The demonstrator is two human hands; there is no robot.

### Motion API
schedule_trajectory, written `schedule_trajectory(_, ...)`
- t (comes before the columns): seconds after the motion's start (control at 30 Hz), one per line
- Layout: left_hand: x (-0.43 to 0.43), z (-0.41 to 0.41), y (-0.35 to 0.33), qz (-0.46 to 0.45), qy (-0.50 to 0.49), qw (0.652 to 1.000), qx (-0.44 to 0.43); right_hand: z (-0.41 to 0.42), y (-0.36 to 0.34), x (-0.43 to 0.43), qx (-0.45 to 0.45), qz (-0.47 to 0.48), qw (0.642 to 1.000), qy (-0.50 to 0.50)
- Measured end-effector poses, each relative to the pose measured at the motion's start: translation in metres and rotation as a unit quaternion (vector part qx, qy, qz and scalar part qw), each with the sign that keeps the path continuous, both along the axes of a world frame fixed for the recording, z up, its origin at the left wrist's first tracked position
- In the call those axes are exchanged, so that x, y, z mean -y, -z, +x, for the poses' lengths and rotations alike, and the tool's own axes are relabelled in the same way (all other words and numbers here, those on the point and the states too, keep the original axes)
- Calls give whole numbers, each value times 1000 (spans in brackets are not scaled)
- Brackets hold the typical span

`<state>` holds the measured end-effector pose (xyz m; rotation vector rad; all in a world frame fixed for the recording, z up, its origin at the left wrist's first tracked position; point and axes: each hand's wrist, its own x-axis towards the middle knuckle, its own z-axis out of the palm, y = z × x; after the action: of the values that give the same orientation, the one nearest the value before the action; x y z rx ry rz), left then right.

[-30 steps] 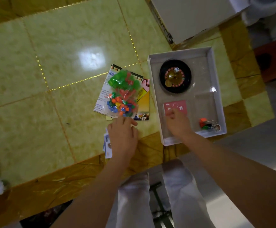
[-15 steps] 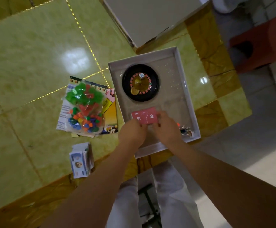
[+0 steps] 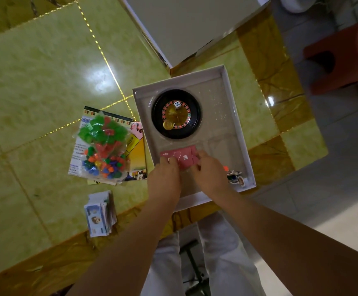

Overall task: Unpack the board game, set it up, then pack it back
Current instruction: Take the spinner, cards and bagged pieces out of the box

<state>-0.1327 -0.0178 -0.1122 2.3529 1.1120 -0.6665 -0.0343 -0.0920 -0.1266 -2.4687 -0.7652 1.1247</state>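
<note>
Left hand [image 3: 165,175] and right hand [image 3: 208,175] pinch opposite ends of the red card deck [image 3: 183,157]. Deck is inside the box tray [image 3: 239,133], near end; roulette wheel [image 3: 175,114] is at the tray's far end.

Glossy green-tiled table [image 3: 35,67], red stool [image 3: 344,60] on grey floor [image 3: 334,178]

The left hand [image 3: 165,178] and right hand [image 3: 208,176] cover the near edge of the red cards [image 3: 184,155], the bag of pieces [image 3: 102,146] hides much of the folded board [image 3: 138,150], the box lid [image 3: 191,24] runs off the top edge, and the small figures [image 3: 234,177] by the right wrist are too small to tell
</note>
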Motion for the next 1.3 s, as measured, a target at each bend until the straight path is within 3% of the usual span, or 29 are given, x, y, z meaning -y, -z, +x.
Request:
schedule_trajectory(0.3,-15,7,8,87,220,972,6,6,1,10,3,21,999,-32)
schedule_trajectory(0.5,-13,9,10,101,228,968,1,-6,-1,10,-36,-5,997,-64)
schedule_trajectory(0.9,-13,12,13,96,201,975,-20,-26,8,0,-18,0,996,89)
schedule_trajectory(1.03,-13,9,18,92,178,980,3,-14,9,-4,-71,-5,985,156)
schedule_trajectory(1.3,-9,15,20,121,194,973,8,-22,9,13,-18,8,999,30)
